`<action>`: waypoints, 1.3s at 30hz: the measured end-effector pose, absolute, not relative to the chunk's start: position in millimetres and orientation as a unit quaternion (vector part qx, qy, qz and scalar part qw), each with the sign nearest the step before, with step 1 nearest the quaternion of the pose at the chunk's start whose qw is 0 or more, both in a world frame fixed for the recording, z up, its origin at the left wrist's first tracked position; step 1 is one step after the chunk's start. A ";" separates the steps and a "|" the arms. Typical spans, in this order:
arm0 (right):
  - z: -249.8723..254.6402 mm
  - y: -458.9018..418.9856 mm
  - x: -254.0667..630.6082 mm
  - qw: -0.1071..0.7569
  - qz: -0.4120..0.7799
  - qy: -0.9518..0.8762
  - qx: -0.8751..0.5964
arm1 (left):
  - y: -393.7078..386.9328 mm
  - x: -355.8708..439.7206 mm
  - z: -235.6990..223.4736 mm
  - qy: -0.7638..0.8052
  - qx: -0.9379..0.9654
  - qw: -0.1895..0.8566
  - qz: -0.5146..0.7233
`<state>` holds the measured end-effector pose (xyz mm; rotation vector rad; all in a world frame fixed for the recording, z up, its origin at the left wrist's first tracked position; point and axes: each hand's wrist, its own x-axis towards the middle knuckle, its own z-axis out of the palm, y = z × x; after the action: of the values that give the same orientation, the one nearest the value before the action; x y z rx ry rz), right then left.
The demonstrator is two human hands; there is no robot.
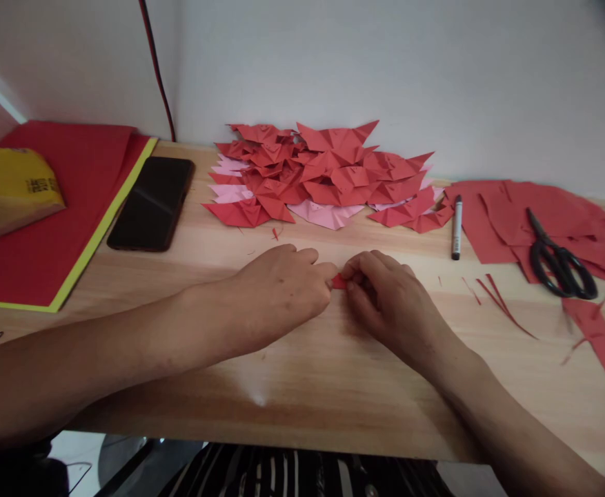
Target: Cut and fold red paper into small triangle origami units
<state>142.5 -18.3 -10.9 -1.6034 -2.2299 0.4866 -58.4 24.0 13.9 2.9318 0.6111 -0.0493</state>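
Tabletop: red paper [339, 281] between fingers [327, 275].

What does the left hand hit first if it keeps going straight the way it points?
The left hand points rightward, so it meets the small folded red paper piece it pinches, then the right hand just behind. Depth looks shared on the table.

A home craft desk or hobby corner: a light wooden desk [292, 386] against a plain white wall. A heap of folded red and pink paper shapes [323, 176] lies at twelve o'clock, scissors [561, 262] on red paper offcuts [514, 214] at two o'clock, a phone [152, 201] at ten o'clock.
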 end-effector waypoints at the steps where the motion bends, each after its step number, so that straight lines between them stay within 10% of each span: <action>1: -10.9 -18.6 142.2 0.176 0.173 -0.787 -0.566 | 24.6 -58.5 14.1 0.204 0.976 0.077 -0.020; 39: -13.3 -20.8 142.3 0.165 0.134 -0.792 -0.573 | 16.3 -76.0 18.9 0.217 0.964 0.151 -0.006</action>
<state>142.3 -20.8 -13.3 -1.6318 -2.2553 0.3814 -76.0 16.3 18.9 2.7689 0.6220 -0.0169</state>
